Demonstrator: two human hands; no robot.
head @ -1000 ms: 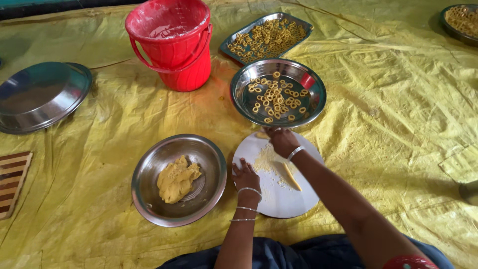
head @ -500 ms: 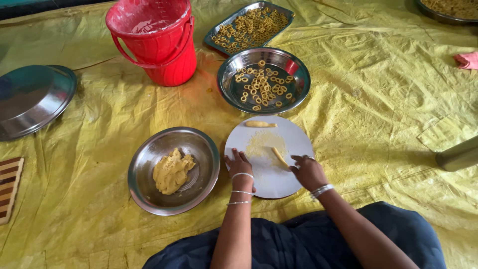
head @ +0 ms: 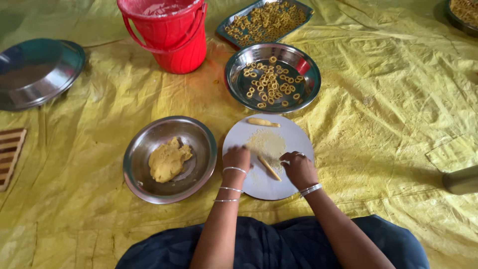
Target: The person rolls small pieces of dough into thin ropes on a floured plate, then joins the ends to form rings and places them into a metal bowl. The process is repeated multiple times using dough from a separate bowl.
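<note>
Fingers (head: 285, 157) at dough strip (head: 269, 168), yellow sheet (head: 378, 99).

R hand (head: 298, 169) is back from the ring bowl (head: 272, 77), now down on the white board (head: 286, 137). Thin dough stick (head: 269, 168) now lies between both hands; L hand (head: 236, 158) barely shifted.

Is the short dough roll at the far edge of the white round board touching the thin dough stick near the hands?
Apart. The head view shows bare board between the short dough roll and the thin dough stick.
</note>
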